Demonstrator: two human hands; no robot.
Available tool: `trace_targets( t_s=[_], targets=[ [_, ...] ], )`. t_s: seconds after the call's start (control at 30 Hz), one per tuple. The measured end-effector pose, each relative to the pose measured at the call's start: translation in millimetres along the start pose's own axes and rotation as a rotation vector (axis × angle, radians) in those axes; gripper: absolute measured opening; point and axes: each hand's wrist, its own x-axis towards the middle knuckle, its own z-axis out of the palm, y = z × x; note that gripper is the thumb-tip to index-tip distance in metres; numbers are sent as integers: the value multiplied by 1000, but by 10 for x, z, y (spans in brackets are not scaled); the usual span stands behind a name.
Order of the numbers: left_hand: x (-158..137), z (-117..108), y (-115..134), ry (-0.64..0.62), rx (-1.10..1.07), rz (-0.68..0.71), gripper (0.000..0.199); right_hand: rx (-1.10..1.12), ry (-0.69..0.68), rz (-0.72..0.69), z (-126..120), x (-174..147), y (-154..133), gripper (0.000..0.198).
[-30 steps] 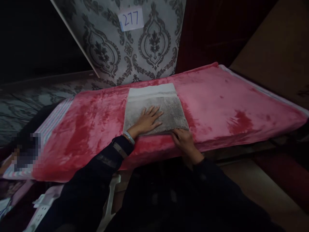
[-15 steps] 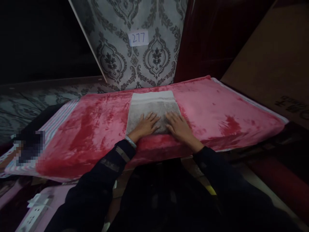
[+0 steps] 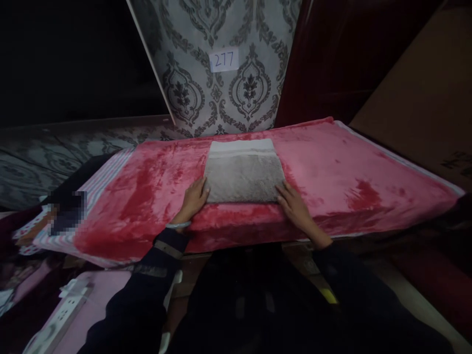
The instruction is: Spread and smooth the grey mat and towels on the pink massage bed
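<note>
A grey folded towel (image 3: 241,178) with a pale band along its far end lies flat on the red and pink plush cover (image 3: 162,177). My left hand (image 3: 194,197) rests at the towel's near left edge, fingers extended along the side and thumb near the corner. On the opposite side, my right hand (image 3: 294,202) touches the near right edge with its fingers stretched out. Both hands look open, lying beside the towel rather than gripping it. A band circles my left wrist.
Behind the covered surface is a patterned wall with a paper (image 3: 224,59) marked 277. A dark screen (image 3: 81,64) hangs at left, a cardboard box (image 3: 420,93) stands at right. A white power strip (image 3: 61,317) lies low at left on a pink surface (image 3: 106,287).
My hands have slid apart from the top of the towel out to its left and right edges. The camera view has shifted slightly left.
</note>
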Motion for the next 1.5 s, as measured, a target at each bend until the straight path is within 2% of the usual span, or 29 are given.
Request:
trace_targets(
  t_s=[0.1, 0.2, 0.3, 0.43, 0.57, 0.7, 0.77, 0.83, 0.93, 1.0, 1.07, 1.13, 1.2, 1.5],
  targets=[
    [54, -3, -28, 69, -166, -184, 56, 159, 18, 204, -46, 195, 112, 59],
    [145, -13, 85, 73, -184, -287, 55, 172, 2, 350, -84, 426, 134, 67],
    [185, -22, 235, 67, -91, -305, 57, 102, 34, 347, -48, 571, 84, 68],
    [139, -14, 363, 47, 11, -311, 54, 32, 63, 294, 49, 552, -25, 66],
    [85, -7, 371, 49, 53, -289, 50, -22, 56, 308, 48, 444, -140, 62],
    [77, -76, 296, -3, 45, -253, 48, -88, -1, 329, -57, 408, -211, 57],
    [103, -131, 295, 23, 90, -225, 46, -164, 7, 281, -116, 440, -258, 52],
    [157, -167, 365, 103, 148, -152, 45, -216, 70, 164, -147, 507, -351, 50],
    [274, -130, 568, 157, 141, 76, 52, -204, 134, -66, -92, 621, -586, 55],
    [343, -40, 688, 80, 119, 209, 57, -195, 73, -213, 10, 651, -749, 58],
    [376, 76, 740, -41, 141, 275, 59, -208, -52, -316, 131, 625, -860, 57],
    [369, 181, 729, -126, 178, 289, 58, -221, -163, -353, 228, 567, -900, 55],
    [342, 246, 692, -146, 203, 280, 58, -228, -211, -347, 277, 513, -895, 54],
    [289, 236, 683, -112, 190, 254, 58, -199, -159, -336, 264, 450, -890, 51]
  ],
)
